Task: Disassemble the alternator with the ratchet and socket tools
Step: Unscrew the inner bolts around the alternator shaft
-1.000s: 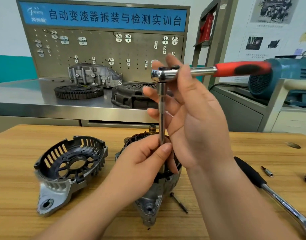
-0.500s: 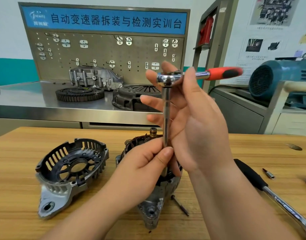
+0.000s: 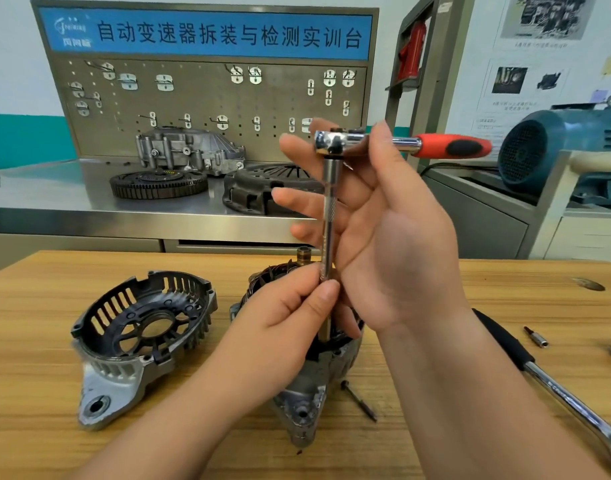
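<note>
Your left hand point(image 3: 290, 317) and right hand point(image 3: 394, 244) meet at centre frame over the alternator point(image 3: 307, 403), which stands on the wooden tabletop point(image 3: 37, 341) at lower centre. The left grip pinches the low end of a slim extension bar point(image 3: 328, 216) between thumb and fingers, probably to steady it upright and guide it down into the housing. Its tip, and any socket on it, is hidden behind your fingers. The right grip pinches the head of the ratchet point(image 3: 449, 147) between thumb and forefinger at the top of the bar, the other fingers spread straight behind it, and the red handle points to the right of the frame. This light hold suits spinning a loosened fastener rather than breaking a tight one.

The removed end cover point(image 3: 141, 334) lies open side up at lower left, apart from the alternator. A loose bolt point(image 3: 359, 400) lies just beside the alternator's base. A longer black-handled wrench point(image 3: 556, 386) stretches to the lower right corner, with a small bit point(image 3: 536, 336) near it.

Behind, a steel workbench point(image 3: 55, 202) carries a toothed flywheel point(image 3: 158, 183), a clutch cover point(image 3: 262, 188) and a gearbox casing point(image 3: 190, 150), under a pegboard point(image 3: 210, 98) of mostly bare hooks and a blue sign point(image 3: 207, 34). A blue electric motor point(image 3: 556, 147) sits at the right edge, with posters point(image 3: 546, 19) on the wall above
</note>
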A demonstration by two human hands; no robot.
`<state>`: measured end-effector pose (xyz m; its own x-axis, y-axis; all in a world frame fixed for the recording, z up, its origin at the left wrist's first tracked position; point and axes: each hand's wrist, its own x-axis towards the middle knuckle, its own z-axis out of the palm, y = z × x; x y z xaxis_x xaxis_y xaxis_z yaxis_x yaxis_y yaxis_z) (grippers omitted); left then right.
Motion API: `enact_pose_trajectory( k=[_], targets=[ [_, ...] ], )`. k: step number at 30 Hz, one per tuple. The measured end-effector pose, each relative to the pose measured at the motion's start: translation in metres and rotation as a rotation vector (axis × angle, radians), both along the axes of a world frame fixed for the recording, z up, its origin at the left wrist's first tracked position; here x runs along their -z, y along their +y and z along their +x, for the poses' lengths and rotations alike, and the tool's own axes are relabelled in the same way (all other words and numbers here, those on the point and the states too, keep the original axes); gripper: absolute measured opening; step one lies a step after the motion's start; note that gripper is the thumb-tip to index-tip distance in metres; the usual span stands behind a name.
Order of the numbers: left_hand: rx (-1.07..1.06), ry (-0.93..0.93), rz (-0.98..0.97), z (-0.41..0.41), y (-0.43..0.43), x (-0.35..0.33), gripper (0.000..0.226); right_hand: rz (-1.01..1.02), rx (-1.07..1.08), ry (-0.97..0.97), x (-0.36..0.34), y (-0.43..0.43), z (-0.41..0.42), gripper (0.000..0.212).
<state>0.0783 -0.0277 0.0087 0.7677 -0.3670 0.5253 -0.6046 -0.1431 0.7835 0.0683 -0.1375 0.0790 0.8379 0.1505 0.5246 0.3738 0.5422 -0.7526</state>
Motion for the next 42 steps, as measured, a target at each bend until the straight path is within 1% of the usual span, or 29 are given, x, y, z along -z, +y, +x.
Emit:
enact_pose_trajectory(
  k=[1, 3, 6, 7, 9, 11, 15, 19, 21, 23, 25, 28, 32, 35, 39, 42],
  targets=[
    [-0.023, -0.013, 0.006, 0.000, -0.001, 0.000, 0.025, 0.009, -0.009, 0.011, 0.000, 0.000, 0.001, 0.039],
    [-0.063, -0.031, 0.015, 0.000, -0.002, 0.000, 0.025, 0.019, 0.015, 0.005, 0.002, 0.000, 0.001, 0.037],
    [-0.076, -0.038, -0.010, -0.003, -0.002, -0.001, 0.033, 0.011, 0.136, -0.092, 0.004, 0.003, 0.001, 0.024],
    [-0.081, -0.042, -0.025, -0.004, -0.003, -0.002, 0.036, 0.007, 0.162, -0.142, 0.004, 0.005, 0.000, 0.023],
    [-0.085, -0.044, -0.052, -0.005, -0.004, -0.003, 0.040, -0.003, 0.184, -0.233, 0.004, 0.008, -0.001, 0.028],
    [-0.088, -0.051, -0.058, -0.004, -0.004, -0.003, 0.040, -0.005, 0.166, -0.257, 0.004, 0.010, -0.001, 0.031],
    [-0.043, -0.025, -0.013, -0.002, -0.001, -0.001, 0.033, 0.073, 0.038, -0.142, 0.003, 0.005, -0.001, 0.028],
    [0.000, 0.008, 0.017, -0.005, 0.001, -0.001, 0.038, 0.071, -0.025, -0.017, 0.001, 0.000, 0.002, 0.044],
    [-0.014, -0.018, 0.045, -0.003, 0.001, -0.002, 0.031, 0.050, -0.008, -0.032, 0.002, 0.001, 0.002, 0.042],
    [-0.041, -0.036, 0.041, -0.001, 0.002, -0.002, 0.024, 0.031, 0.048, -0.093, 0.004, 0.004, 0.001, 0.032],
    [-0.076, -0.047, 0.019, -0.001, 0.001, -0.001, 0.024, 0.012, 0.100, -0.165, 0.003, 0.004, -0.001, 0.028],
    [-0.104, -0.039, 0.014, -0.002, -0.001, -0.001, 0.027, -0.002, 0.099, -0.214, 0.000, 0.002, -0.002, 0.031],
    [-0.042, -0.006, 0.010, -0.002, -0.001, -0.002, 0.030, 0.022, 0.053, -0.167, -0.001, 0.001, -0.002, 0.030],
    [0.016, 0.022, -0.001, -0.002, 0.002, -0.002, 0.037, 0.024, -0.003, -0.093, -0.001, 0.000, -0.001, 0.030],
    [0.026, 0.026, 0.028, -0.001, 0.002, -0.002, 0.030, 0.028, -0.101, 0.027, -0.002, -0.004, 0.002, 0.039],
    [-0.008, 0.002, 0.053, -0.001, 0.001, -0.004, 0.031, 0.019, -0.046, 0.032, -0.002, -0.003, 0.001, 0.040]
  ],
)
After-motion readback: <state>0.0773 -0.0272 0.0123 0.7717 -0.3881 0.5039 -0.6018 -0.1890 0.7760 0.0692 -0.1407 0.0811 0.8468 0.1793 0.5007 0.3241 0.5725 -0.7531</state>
